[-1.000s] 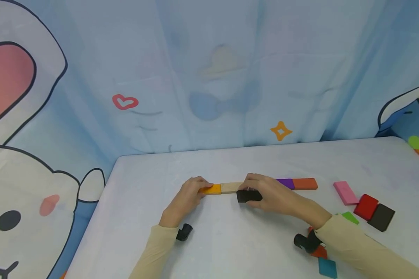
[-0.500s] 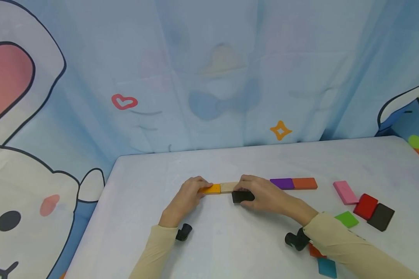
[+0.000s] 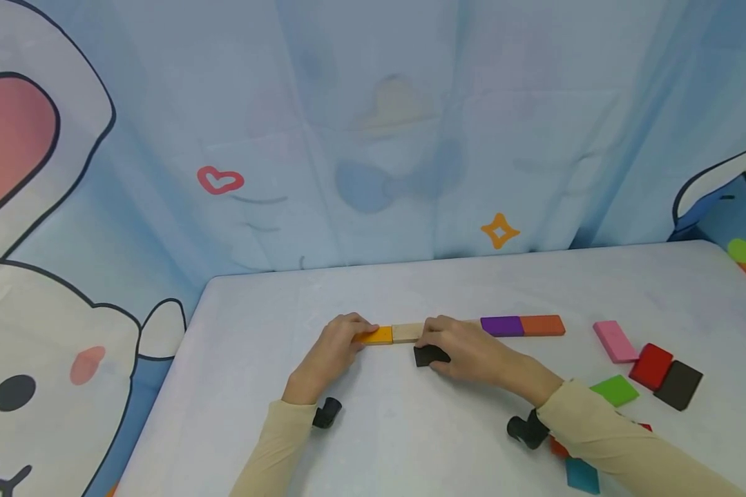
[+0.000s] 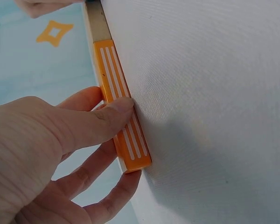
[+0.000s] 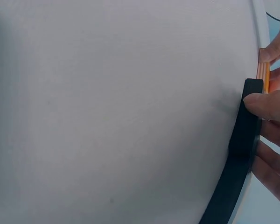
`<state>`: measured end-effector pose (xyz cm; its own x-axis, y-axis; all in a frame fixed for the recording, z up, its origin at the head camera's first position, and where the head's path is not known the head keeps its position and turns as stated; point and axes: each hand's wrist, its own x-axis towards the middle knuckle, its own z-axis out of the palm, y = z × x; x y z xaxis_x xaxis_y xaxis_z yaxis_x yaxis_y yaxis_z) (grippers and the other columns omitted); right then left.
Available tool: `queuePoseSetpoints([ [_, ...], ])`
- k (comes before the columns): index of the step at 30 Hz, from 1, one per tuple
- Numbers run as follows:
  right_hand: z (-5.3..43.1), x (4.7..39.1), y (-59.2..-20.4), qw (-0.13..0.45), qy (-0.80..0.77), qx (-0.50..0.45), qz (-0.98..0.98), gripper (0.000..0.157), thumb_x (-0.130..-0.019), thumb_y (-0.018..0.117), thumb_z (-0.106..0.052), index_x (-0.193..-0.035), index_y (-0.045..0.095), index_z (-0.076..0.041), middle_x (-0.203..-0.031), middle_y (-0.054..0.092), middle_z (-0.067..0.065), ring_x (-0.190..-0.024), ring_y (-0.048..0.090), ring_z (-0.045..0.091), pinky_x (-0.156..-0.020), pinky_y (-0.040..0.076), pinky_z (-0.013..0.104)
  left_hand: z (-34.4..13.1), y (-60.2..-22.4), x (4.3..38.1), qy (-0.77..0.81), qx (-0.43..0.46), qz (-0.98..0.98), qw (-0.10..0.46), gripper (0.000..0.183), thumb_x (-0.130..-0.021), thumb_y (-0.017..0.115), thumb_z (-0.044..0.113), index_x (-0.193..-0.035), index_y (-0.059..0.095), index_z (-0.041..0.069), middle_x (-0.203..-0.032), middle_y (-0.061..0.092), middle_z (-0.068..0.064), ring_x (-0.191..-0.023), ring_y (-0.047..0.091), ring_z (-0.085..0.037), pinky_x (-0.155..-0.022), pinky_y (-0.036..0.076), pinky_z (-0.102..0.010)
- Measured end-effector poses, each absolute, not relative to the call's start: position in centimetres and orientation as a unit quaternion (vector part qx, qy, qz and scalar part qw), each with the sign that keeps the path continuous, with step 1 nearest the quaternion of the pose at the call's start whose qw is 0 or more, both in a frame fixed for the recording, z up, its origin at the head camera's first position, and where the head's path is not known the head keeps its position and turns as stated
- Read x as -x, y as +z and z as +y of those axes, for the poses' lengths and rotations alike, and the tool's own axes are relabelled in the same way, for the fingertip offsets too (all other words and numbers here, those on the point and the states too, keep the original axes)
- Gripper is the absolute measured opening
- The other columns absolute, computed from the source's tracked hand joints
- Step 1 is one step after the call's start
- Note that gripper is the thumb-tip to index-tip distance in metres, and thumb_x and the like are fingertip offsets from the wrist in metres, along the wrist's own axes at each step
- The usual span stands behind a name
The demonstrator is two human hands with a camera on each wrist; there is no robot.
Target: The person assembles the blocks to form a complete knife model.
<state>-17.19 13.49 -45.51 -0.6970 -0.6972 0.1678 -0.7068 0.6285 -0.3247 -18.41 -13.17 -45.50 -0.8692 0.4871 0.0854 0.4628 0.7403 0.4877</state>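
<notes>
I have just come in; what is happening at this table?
A person's left hand pinches the yellow-orange block at the left end of a row of blocks on a table. The right hand holds a black block at the row's near side. A purple block and reddish-orange block form the row's right end. A pink block lies apart, farther right.

Blue curtain [image 3: 373, 152] behind white table [image 3: 373, 414]

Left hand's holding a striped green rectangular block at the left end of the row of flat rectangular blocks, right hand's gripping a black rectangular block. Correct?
Colour's wrong: the left wrist view shows the left hand holding a yellow-orange rectangular block with pale stripes. Rest stands: it's at the row's left end, and the right hand grips a black rectangular block.
</notes>
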Motion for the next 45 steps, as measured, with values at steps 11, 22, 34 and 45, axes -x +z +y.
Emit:
queuePoseSetpoints([
  [11, 13.3, 17.0, -45.4, 0.045, 0.174, -0.399, -0.899, 0.032, -0.080, 0.090, -0.004, -0.109, 0.079, -0.001, -0.104, 0.065, 0.007, -0.092, 0.061, 0.019, -0.083, 0.063, 0.035, -13.1, -45.5, 18.4, 0.255, -0.252, 0.933, 0.029, 0.036, -0.090, 0.075, -0.011, -0.126, 0.074, -0.002, -0.118, 0.072, -0.010, -0.111, 0.065, -0.028, -0.101, 0.057, -0.036],
  [22, 13.1, 17.1, -45.6, 0.064, 0.171, -0.387, -0.904, 0.030, -0.079, 0.090, -0.002, -0.107, 0.078, -0.001, -0.102, 0.064, 0.007, -0.091, 0.061, 0.019, -0.082, 0.063, 0.035, -13.0, -45.2, 18.4, 0.249, -0.246, 0.936, 0.032, 0.037, -0.091, 0.075, -0.009, -0.127, 0.074, -0.001, -0.118, 0.072, -0.010, -0.111, 0.065, -0.028, -0.103, 0.056, -0.037],
  [34, 15.0, 17.3, -44.0, 0.028, 0.232, -0.347, -0.908, 0.031, -0.087, 0.086, -0.008, -0.115, 0.077, -0.002, -0.107, 0.065, 0.005, -0.093, 0.063, 0.017, -0.083, 0.062, 0.035, -13.0, -45.3, 18.4, 0.253, -0.245, 0.936, 0.034, 0.037, -0.091, 0.074, -0.010, -0.127, 0.074, -0.002, -0.119, 0.072, -0.010, -0.111, 0.065, -0.028, -0.102, 0.056, -0.037],
  [45, 20.7, 15.9, -42.1, 0.017, 0.221, -0.364, -0.904, 0.030, -0.086, 0.087, -0.010, -0.113, 0.076, -0.014, -0.113, 0.065, -0.001, -0.100, 0.063, 0.020, -0.084, 0.063, 0.036, -13.2, -45.4, 18.4, 0.253, -0.254, 0.933, 0.031, 0.036, -0.092, 0.074, -0.009, -0.127, 0.073, -0.002, -0.118, 0.072, -0.011, -0.111, 0.065, -0.028, -0.102, 0.056, -0.037],
])
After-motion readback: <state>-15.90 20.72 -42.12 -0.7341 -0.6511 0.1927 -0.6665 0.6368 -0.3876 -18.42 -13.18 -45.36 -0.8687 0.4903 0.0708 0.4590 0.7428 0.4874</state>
